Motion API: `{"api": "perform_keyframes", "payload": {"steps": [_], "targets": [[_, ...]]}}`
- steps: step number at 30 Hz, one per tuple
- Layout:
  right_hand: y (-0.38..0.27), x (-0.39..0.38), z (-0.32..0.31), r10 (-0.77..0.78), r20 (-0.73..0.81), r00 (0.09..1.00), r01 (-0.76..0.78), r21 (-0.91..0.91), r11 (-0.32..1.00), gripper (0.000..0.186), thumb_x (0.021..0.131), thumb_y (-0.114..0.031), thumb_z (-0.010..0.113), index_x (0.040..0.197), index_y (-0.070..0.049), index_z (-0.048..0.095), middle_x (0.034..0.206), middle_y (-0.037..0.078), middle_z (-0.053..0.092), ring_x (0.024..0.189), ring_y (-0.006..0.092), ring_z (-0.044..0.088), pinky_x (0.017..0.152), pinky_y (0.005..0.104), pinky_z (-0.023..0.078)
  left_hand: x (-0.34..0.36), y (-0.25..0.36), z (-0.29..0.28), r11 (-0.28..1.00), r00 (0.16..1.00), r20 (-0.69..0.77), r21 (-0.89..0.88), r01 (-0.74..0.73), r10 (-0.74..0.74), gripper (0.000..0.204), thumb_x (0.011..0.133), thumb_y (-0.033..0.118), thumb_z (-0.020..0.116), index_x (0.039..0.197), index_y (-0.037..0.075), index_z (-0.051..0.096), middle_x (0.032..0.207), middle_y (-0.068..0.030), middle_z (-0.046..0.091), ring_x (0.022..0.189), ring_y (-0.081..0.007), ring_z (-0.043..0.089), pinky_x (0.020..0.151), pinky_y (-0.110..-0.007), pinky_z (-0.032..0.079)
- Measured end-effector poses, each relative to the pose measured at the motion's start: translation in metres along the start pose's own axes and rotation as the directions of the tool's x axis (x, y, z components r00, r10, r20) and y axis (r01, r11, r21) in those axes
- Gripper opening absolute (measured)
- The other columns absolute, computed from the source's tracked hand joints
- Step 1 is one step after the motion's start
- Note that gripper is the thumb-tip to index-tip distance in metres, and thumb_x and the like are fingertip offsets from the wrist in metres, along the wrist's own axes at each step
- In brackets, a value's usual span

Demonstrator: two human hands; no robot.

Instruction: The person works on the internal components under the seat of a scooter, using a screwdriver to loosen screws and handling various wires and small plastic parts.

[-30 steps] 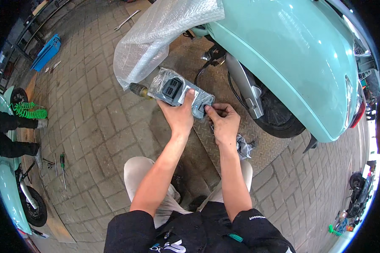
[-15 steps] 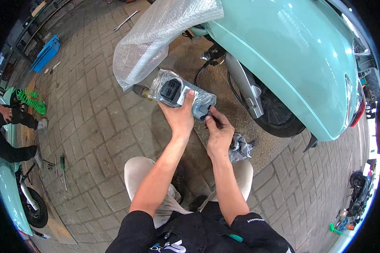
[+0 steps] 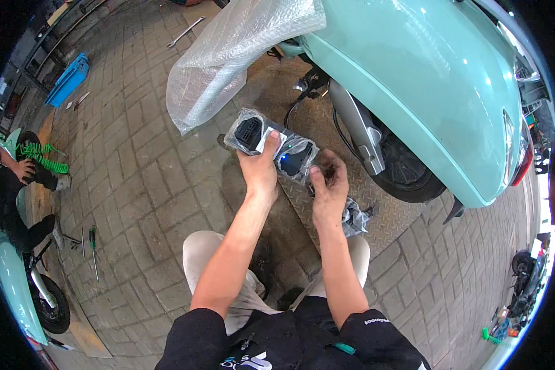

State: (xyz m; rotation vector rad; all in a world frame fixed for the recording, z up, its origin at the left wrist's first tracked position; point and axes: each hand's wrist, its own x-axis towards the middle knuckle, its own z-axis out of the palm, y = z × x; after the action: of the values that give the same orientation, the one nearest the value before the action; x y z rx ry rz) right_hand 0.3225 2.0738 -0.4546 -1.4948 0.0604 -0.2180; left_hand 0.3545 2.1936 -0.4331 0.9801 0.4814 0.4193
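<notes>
A dark electronic module (image 3: 293,161) with black connector sockets sits in crinkled clear plastic wrap, with a white label between its two ends. A small blue light glows on its right part. My left hand (image 3: 263,165) grips it from below, thumb laid over the label. Just off the module's right end is my right hand (image 3: 330,191), its fingers bent and thumb apart from the index finger; I see nothing held in it. Beyond both hands stands a mint-green scooter (image 3: 407,80), its rear wheel (image 3: 407,166) to the right.
Bubble wrap (image 3: 209,86) hangs from the scooter. Crumpled plastic (image 3: 355,217) lies on a metal floor plate (image 3: 391,216). A wrench (image 3: 186,32) and a screwdriver (image 3: 93,251) rest on the paving. At left are another person's hand (image 3: 24,169), a blue crate (image 3: 68,80) and a second scooter (image 3: 15,280).
My right hand has come away from the module's right end and its fingers have parted. A blue light now shows on the module. The other person's hand has shifted slightly right.
</notes>
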Motion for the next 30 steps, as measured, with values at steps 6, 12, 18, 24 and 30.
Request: {"api": "perform_keyframes", "payload": {"steps": [6, 12, 18, 24, 30], "targets": [[-0.023, 0.019, -0.005, 0.192, 0.436, 0.879, -0.369, 0.369, 0.853, 0.089, 0.071, -0.033, 0.077, 0.138, -0.004, 0.026, 0.125, 0.013, 0.047, 0.117, 0.0211, 0.043, 0.101, 0.0338, 0.032, 0.007, -0.003, -0.01, 0.97, 0.978, 0.117, -0.151, 0.188, -0.172, 0.047, 0.076, 0.017, 0.073, 0.113, 0.005, 0.045, 0.102, -0.0039, 0.055, 0.091, -0.0143, 0.055, 0.084, -0.031, 0.044], [-0.016, 0.019, 0.002, 0.184, 0.413, 0.892, -0.364, 0.411, 0.836, 0.068, 0.074, -0.017, 0.074, 0.13, -0.001, 0.038, 0.117, 0.011, 0.053, 0.108, 0.0194, 0.05, 0.094, 0.0315, 0.04, 0.002, -0.004, -0.005, 0.978, 0.976, 0.178, -0.142, 0.154, -0.128, 0.04, 0.076, 0.017, 0.073, 0.106, 0.004, 0.049, 0.095, -0.0039, 0.058, 0.088, -0.0139, 0.055, 0.08, -0.03, 0.046], [-0.008, 0.014, 0.004, 0.246, 0.325, 0.913, -0.363, 0.373, 0.854, 0.058, 0.078, -0.009, 0.07, 0.126, 0.0, 0.04, 0.113, 0.01, 0.054, 0.104, 0.0194, 0.052, 0.091, 0.0308, 0.043, 0.004, -0.013, -0.005, 0.999, 0.984, 0.17, -0.008, 0.049, -0.047, 0.039, 0.079, 0.018, 0.069, 0.109, 0.005, 0.049, 0.098, -0.0031, 0.057, 0.089, -0.0133, 0.054, 0.081, -0.031, 0.045], [-0.015, 0.013, -0.003, 0.359, 0.36, 0.861, -0.492, 0.417, 0.764, 0.063, 0.076, -0.016, 0.073, 0.127, 0.0, 0.038, 0.114, 0.01, 0.053, 0.103, 0.0189, 0.053, 0.088, 0.0334, 0.045, 0.003, -0.015, -0.004, 0.998, 0.99, 0.135, 0.06, 0.019, -0.027, 0.046, 0.077, 0.017, 0.072, 0.112, 0.004, 0.045, 0.101, -0.004, 0.056, 0.091, -0.0137, 0.055, 0.083, -0.031, 0.044], [0.001, 0.011, -0.011, 0.285, 0.324, 0.902, -0.398, 0.366, 0.841, 0.063, 0.076, -0.021, 0.073, 0.125, 0.0, 0.039, 0.112, 0.009, 0.054, 0.103, 0.0185, 0.053, 0.088, 0.032, 0.044, -0.001, -0.01, 0.001, 0.993, 0.977, 0.193, 0.101, 0.068, -0.087, 0.052, 0.074, 0.015, 0.074, 0.111, 0.001, 0.041, 0.1, -0.0075, 0.056, 0.088, -0.0139, 0.056, 0.08, -0.028, 0.047]]}}
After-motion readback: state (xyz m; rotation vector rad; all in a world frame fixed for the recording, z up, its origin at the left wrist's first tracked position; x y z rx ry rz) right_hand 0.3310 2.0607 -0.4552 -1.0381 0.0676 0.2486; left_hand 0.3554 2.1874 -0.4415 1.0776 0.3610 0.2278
